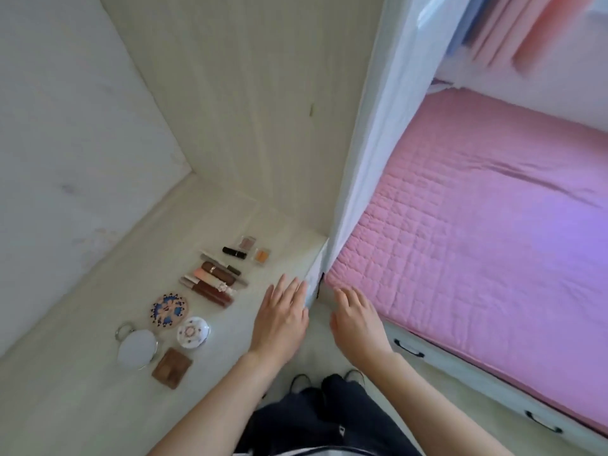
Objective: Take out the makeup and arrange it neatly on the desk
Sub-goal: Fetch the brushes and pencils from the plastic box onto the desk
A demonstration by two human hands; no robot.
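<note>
**Head view — makeup laid out, both hands free near the desk's right edge**

Head view: the makeup sits in a loose line on the pale wood-grain desk (98, 406), running from the near-left area toward the back right corner. Nearest: a round white hand mirror with metal ring (136, 348) and a brown square compact (172, 367). Beyond them, a round patterned blue-and-tan compact (170, 310) and a white round compact (193, 332). Then a tight cluster of brown and pink lip tubes (212, 281), a black lipstick (234, 252), and two small clear-cased shadow pans (262, 256) closest to the back corner.

Left hand (281, 319): fingers straight, flat above or on the desk by its right edge, grasping nothing. Right hand (357, 319): fingers relaxed, empty, off the desk beside the pink quilted bed (477, 241).

Judgement: arrangement looks close to finished.

Risks — the round tubes lie unrestrained and could roll if a sleeve or hand sweeps leftward; they touch, so nudging one shifts the rest. The white hanging curtain (362, 176) at the desk's right edge could snag fingers.

Open room: broad bare desk along the near edge and between the line and the right edge.
</note>
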